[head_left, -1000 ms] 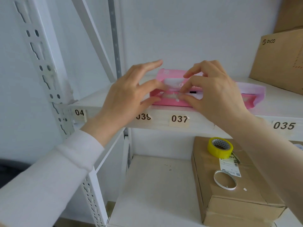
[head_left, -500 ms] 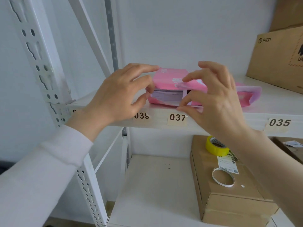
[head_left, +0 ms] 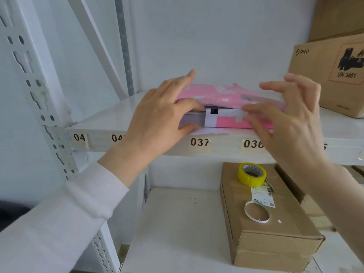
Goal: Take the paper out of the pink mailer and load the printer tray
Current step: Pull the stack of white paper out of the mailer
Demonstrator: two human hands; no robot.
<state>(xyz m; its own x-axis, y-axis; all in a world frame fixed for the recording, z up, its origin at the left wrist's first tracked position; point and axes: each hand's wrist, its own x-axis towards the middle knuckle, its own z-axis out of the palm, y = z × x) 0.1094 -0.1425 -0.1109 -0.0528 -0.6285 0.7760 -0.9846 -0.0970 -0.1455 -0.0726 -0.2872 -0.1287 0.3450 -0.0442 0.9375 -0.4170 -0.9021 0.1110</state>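
Note:
A pink mailer [head_left: 222, 95] lies flat on the white upper shelf [head_left: 110, 119], its open mouth facing me. A white stack of paper [head_left: 194, 120] shows inside the mouth at the left. My left hand [head_left: 157, 117] grips that paper stack, thumb under and fingers over it beneath the mailer's top flap. My right hand [head_left: 287, 119] pinches the mailer's upper flap between thumb and forefinger and lifts it. No printer is in view.
Number labels run along the shelf's front edge. A large PICO cardboard box [head_left: 331, 75] stands on the upper shelf at right. On the lower shelf, a brown box [head_left: 271, 233] carries a yellow tape roll [head_left: 252, 174] and a thin white ring [head_left: 257, 211].
The mailer's mouth has been opened wider. My left hand has gone from resting beside it to gripping the paper stack inside. My right hand has shifted right along the flap.

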